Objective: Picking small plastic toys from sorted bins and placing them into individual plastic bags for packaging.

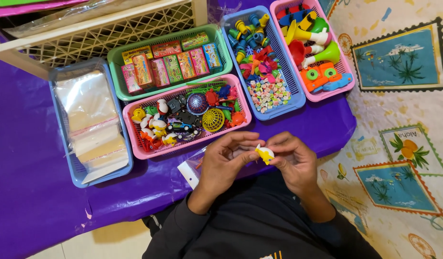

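**A:** Head view. Where does the small yellow toy (pixel 265 154) lie relative to the fingers?

**B:** It sits between the two hands, just above the person's lap at the near edge of the table (pixel 39 192). The right hand (pixel 292 160) pinches it from the right, thumb and forefinger pressed onto its side; the left hand (pixel 226 160) meets it from the left, fingertips closed on its upper end. Both hands touch it, so neither is nearer.

**A:** Its long axis?

**B:** Roughly upright in the picture, tilted slightly, pale tip toward the baskets.

**A:** And beneath the left hand?

**B:** A clear plastic bag (pixel 190 170) lies on the purple cover, partly under the palm, just beside the toy. Whether the left hand also grips it cannot be told.

**A:** What surrounds the hands?

**B:** Near, beyond the fingers, a pink basket of mixed small toys (pixel 130 132); farther back a green basket of little boxes (pixel 113 60); at left a blue basket of clear bags (pixel 58 115).

**A:** What is hard to make out?

**B:** The toy's exact form; the fingers cover much of it. The bag's opening is hidden.
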